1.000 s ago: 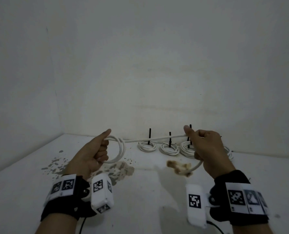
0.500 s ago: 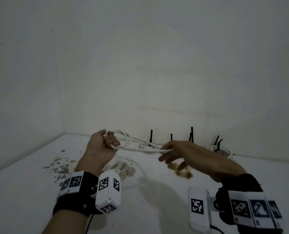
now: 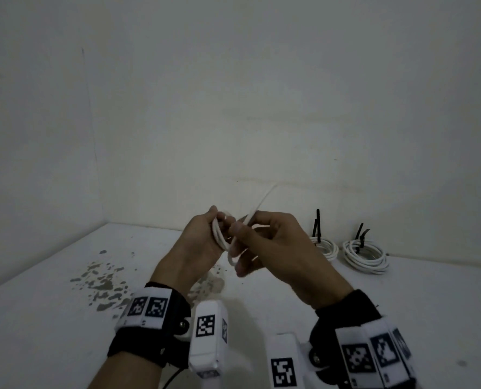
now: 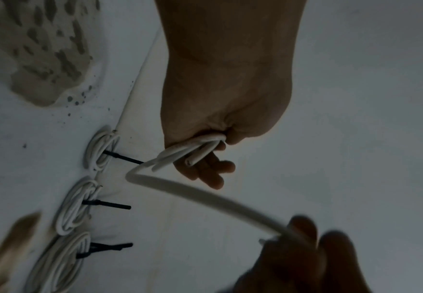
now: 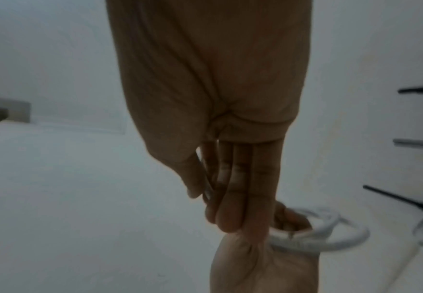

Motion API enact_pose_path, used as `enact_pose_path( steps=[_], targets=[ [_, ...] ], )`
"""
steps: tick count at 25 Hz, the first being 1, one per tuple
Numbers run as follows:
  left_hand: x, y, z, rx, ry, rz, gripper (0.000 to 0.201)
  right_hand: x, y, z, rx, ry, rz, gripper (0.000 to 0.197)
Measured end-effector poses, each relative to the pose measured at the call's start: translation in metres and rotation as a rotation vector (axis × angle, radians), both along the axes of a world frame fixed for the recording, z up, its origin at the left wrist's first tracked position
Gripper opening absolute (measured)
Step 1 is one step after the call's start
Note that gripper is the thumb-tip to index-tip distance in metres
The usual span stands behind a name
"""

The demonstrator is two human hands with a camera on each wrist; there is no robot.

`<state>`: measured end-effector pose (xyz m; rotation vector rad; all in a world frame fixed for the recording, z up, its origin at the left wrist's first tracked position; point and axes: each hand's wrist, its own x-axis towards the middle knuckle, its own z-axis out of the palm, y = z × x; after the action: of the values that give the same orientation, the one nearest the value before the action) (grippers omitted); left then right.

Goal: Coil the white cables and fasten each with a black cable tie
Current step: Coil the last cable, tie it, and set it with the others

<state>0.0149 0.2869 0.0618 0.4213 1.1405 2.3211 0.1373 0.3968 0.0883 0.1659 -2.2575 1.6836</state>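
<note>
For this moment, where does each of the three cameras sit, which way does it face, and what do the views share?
Head: worn on the head, looking forward and down at the table corner; shows the left hand, the right hand and both wrist rigs.
Left wrist: on the left wrist, looking along the palm toward the tied coils by the wall; the right hand's fingers intrude at bottom right.
Right wrist: on the right wrist, looking along the fingers; the left hand appears below.
Shared: all three show the white cable held between both hands.

The right hand (image 3: 275,248) has closed in on the left hand (image 3: 202,242). The white cable (image 3: 219,237) now sits in tighter loops, its free end raised.
</note>
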Motion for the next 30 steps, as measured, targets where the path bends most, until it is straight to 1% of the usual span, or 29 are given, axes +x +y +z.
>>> enact_pose_path(
  steps=[1, 3, 5, 6, 8, 10, 12, 14, 15, 16, 17, 18, 20, 21, 23, 24, 26, 27, 28, 30],
  targets=[
    [0.010, 0.002, 0.004, -0.077, 0.073, -0.051, 0.046, -0.002, -0.002, -0.001, -0.140, 0.007, 0.011, 0.024],
    [0.023, 0.006, 0.008, -0.185, 0.204, -0.117, 0.054, -0.005, -0.003, -0.006, -0.315, 0.029, -0.007, 0.023],
    [0.026, 0.011, 0.008, -0.223, 0.281, -0.143, 0.043, -0.009, 0.002, -0.009, -0.429, 0.051, -0.063, 0.024],
    [0.025, 0.013, 0.007, -0.259, 0.288, -0.147, 0.036, -0.009, 0.006, -0.009, -0.449, 0.063, -0.098, 0.023],
    [0.023, 0.015, 0.005, -0.337, 0.273, -0.146, 0.029, -0.009, 0.017, -0.008, -0.381, 0.086, -0.211, 0.023],
    [0.023, 0.016, 0.004, -0.414, 0.300, -0.120, 0.035, -0.007, 0.028, -0.009, -0.308, 0.058, -0.330, 0.029],
    [0.026, 0.019, 0.004, -0.479, 0.351, -0.092, 0.043, -0.007, 0.035, -0.015, -0.244, 0.020, -0.442, 0.046],
    [0.025, 0.019, 0.003, -0.501, 0.356, -0.056, 0.047, -0.011, 0.041, -0.022, -0.101, 0.064, -0.582, 0.060],
    [0.023, 0.019, 0.002, -0.493, 0.338, -0.044, 0.048, -0.013, 0.046, -0.025, -0.003, 0.097, -0.657, 0.062],
    [0.022, 0.018, 0.002, -0.476, 0.310, -0.040, 0.048, -0.014, 0.049, -0.026, 0.089, 0.123, -0.715, 0.058],
    [0.021, 0.017, 0.002, -0.457, 0.280, -0.045, 0.048, -0.014, 0.051, -0.026, 0.151, 0.137, -0.734, 0.049],
    [0.020, 0.018, 0.002, -0.440, 0.253, -0.052, 0.048, -0.015, 0.051, -0.026, 0.179, 0.141, -0.707, 0.040],
    [0.022, 0.021, 0.002, -0.415, 0.214, -0.068, 0.049, -0.017, 0.049, -0.028, 0.172, 0.140, -0.598, 0.025],
    [0.023, 0.023, 0.002, -0.400, 0.197, -0.074, 0.049, -0.018, 0.049, -0.029, 0.160, 0.129, -0.548, 0.023],
    [0.025, 0.026, 0.002, -0.369, 0.158, -0.064, 0.050, -0.019, 0.049, -0.030, 0.125, 0.064, -0.454, 0.027],
    [0.025, 0.026, 0.002, -0.357, 0.140, -0.050, 0.051, -0.018, 0.049, -0.029, 0.065, 0.016, -0.395, 0.024],
    [0.023, 0.026, 0.001, -0.335, 0.111, -0.021, 0.053, -0.014, 0.051, -0.025, -0.103, -0.078, -0.264, 0.011],
    [0.023, 0.027, 0.000, -0.322, 0.100, -0.006, 0.055, -0.012, 0.052, -0.022, -0.186, -0.107, -0.212, 0.011],
    [0.023, 0.027, 0.000, -0.310, 0.092, 0.013, 0.057, -0.011, 0.052, -0.020, -0.272, -0.123, -0.175, 0.016],
    [0.025, 0.028, 0.002, -0.314, 0.105, 0.056, 0.059, -0.013, 0.050, -0.019, -0.423, -0.126, -0.137, 0.020]
  ],
)
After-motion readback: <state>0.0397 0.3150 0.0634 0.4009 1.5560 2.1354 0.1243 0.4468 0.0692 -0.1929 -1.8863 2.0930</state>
